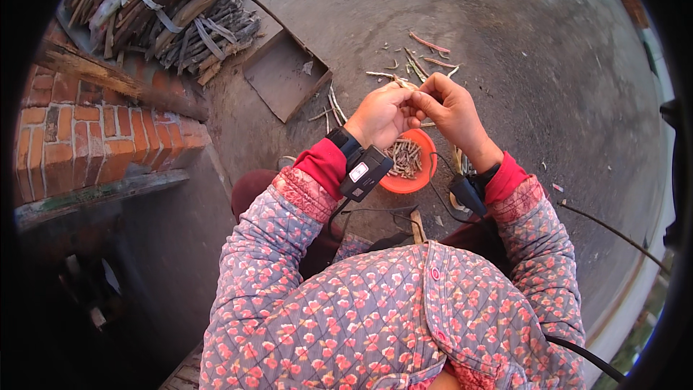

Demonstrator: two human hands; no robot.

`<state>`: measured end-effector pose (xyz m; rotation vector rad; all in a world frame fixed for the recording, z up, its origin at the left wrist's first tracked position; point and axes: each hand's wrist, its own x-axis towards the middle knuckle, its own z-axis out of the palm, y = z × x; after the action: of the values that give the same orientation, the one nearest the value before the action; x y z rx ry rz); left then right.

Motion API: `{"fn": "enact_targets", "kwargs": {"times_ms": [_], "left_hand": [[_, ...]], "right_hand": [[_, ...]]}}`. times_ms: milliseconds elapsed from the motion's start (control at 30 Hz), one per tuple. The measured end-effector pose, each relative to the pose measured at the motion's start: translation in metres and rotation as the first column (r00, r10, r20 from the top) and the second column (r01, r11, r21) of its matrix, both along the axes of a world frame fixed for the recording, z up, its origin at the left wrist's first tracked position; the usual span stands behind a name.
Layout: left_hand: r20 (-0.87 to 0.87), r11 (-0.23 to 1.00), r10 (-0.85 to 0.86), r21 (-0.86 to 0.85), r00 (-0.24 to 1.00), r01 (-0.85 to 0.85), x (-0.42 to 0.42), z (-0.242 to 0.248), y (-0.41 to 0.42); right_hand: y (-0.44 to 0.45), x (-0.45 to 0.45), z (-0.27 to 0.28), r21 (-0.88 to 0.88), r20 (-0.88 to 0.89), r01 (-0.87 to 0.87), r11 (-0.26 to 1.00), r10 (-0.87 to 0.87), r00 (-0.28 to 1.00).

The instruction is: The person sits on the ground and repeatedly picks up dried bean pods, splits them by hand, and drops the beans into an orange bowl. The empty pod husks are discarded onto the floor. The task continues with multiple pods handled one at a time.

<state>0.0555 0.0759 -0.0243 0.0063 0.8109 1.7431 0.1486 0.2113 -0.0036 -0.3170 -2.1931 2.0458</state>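
Observation:
My left hand (381,115) and my right hand (448,111) meet above an orange plastic bowl (407,187). Between the thumb and fingers of both is a pale bean pod (406,84), partly covered by the fingertips. Short broken pieces of bean pod (404,158) lie in the bowl, whose far edge is hidden under my hands. Beyond my hands, several long pods, reddish (427,43) and pale green, are scattered on the ground. More long pods (335,105) lie left of my left hand. Under my right wrist, further pods (460,165) show in part.
A rusty metal dustpan (287,73) with a long handle lies ahead to the left, beside tied bundles of sticks (162,5). A brick structure (103,135) stands at the left. A thin rod or cable (612,233) crosses the ground at the right.

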Motion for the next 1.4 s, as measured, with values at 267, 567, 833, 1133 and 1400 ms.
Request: {"fn": "enact_targets", "kwargs": {"times_ms": [267, 567, 833, 1133, 1400], "left_hand": [[-0.089, 0.999, -0.049, 0.006, 0.995, 0.05, -0.006, -0.003, 0.003], [-0.268, 0.993, -0.073, -0.109, 0.961, 0.045, -0.008, 0.01, 0.006], [-0.257, 0.991, 0.017, -0.127, 0.966, -0.051, -0.009, 0.017, -0.001], [-0.242, 0.998, 0.036, -0.045, 0.97, -0.049, -0.01, 0.012, 0.001], [-0.27, 0.998, 0.014, -0.056, 0.963, -0.03, -0.008, 0.015, 0.003]], "right_hand": [[0.009, 0.001, 0.002, -0.215, 0.022, 0.044, 0.976, -0.041, 0.999], [0.013, 0.002, -0.003, 0.096, -0.023, 0.1, 0.99, -0.098, 0.995], [0.021, 0.002, 0.01, -0.075, 0.067, 0.11, 0.991, -0.105, 0.992], [0.011, 0.001, 0.011, 0.164, -0.082, 0.062, 0.984, -0.049, 0.995], [0.013, 0.0, 0.009, 0.044, -0.037, 0.149, 0.988, -0.148, 0.988]]}}
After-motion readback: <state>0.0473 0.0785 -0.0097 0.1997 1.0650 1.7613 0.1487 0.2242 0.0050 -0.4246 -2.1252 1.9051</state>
